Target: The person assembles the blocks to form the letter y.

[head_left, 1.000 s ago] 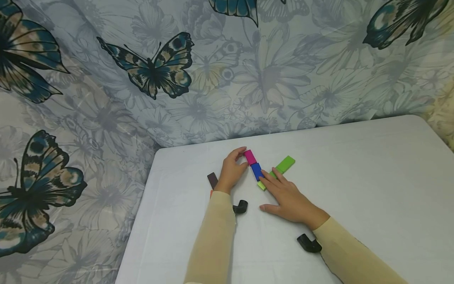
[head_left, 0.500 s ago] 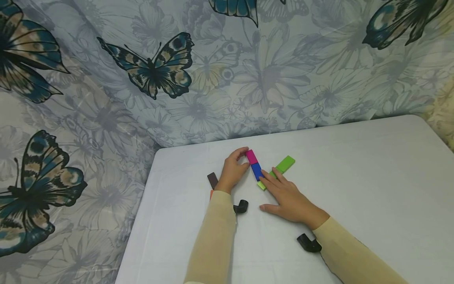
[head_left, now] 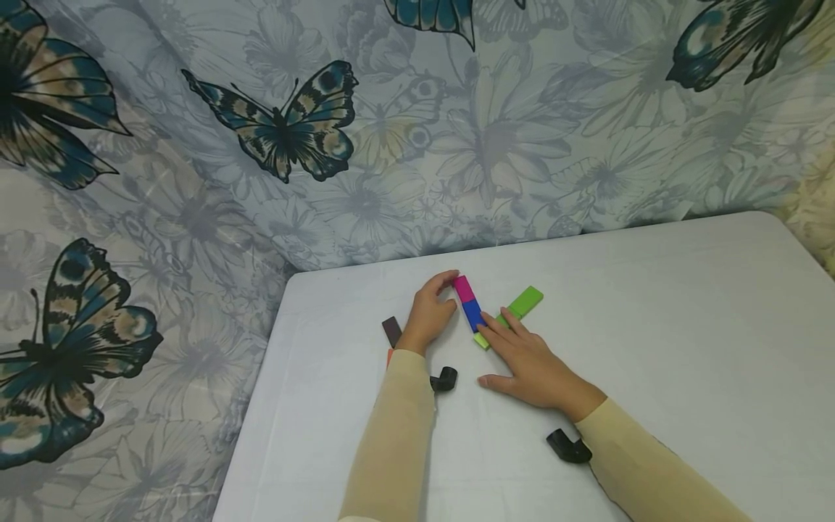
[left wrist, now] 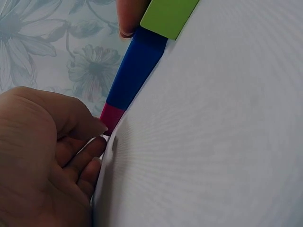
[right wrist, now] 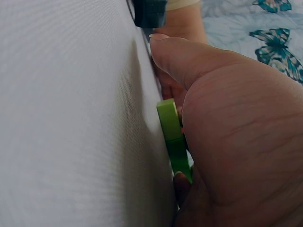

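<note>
Flat coloured blocks form a V in the head view. A magenta block point(head_left: 464, 288) lies end to end with a blue block point(head_left: 472, 315), making the left leg. A light green block point(head_left: 481, 341) sits at the point, and a green block point(head_left: 525, 301) ends the right leg. My left hand point(head_left: 428, 313) curves beside the magenta block, a fingertip at its far end; the left wrist view shows a digit touching the magenta block point(left wrist: 112, 116). My right hand point(head_left: 531, 366) lies spread, fingertips resting over the blue and green blocks and hiding parts of them.
Left of my left wrist lie a dark brown block point(head_left: 391, 331) and an orange one point(head_left: 389, 356), mostly hidden by the arm. The white table point(head_left: 652, 326) meets a butterfly-patterned cloth point(head_left: 417, 145) behind. Black wrist cameras hang at both sleeves.
The magenta block has shifted slightly right, into line with the blue one. My left hand moved a little right with it, and its thumb has since drawn back slightly. The right hand stays put.
</note>
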### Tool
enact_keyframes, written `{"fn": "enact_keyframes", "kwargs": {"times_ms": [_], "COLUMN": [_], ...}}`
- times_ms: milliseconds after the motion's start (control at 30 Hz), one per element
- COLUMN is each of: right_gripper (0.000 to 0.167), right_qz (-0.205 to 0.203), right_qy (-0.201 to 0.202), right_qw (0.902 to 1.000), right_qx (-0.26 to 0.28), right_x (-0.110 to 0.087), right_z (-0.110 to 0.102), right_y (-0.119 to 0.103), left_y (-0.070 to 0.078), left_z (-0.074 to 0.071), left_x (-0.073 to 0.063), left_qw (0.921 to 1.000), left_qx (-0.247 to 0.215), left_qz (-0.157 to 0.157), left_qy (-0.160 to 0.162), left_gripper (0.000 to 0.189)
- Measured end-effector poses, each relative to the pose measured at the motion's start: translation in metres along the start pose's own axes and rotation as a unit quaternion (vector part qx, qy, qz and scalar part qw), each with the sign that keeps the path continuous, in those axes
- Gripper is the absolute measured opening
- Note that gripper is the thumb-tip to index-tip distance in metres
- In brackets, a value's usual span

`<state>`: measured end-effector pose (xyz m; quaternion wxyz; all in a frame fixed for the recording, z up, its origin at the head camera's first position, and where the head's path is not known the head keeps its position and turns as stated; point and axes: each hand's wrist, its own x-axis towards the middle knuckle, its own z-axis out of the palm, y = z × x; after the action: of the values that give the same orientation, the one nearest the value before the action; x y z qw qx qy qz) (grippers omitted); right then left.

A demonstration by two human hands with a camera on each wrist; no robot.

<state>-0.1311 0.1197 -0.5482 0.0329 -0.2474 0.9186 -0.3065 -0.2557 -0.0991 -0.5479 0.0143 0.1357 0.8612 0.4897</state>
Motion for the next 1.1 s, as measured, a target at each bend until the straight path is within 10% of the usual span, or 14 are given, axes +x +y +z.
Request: {"fn": "enact_keyframes", "kwargs": {"times_ms": [567, 1100], "right_gripper": [0.093, 0.092], "right_qz": [0.004, 0.008], "right_qy": [0.001, 0.001], "right_qw": [1.0, 1.0], "right_qx": [0.004, -0.001], "right_x": [-0.001, -0.001], "right_z": [0.0, -0.001], "right_y": [-0.002, -0.001], "left_y": [0.008, 0.027], "left_z": [-0.006, -0.032], "left_x": [-0.005, -0.019], "left_qw": [0.9999, 0.9964], "left_qx": [-0.001, -0.064], "left_qz": [-0.01, 0.054], "left_qy": [-0.006, 0.012], "left_gripper": [0.064, 0.055]}}
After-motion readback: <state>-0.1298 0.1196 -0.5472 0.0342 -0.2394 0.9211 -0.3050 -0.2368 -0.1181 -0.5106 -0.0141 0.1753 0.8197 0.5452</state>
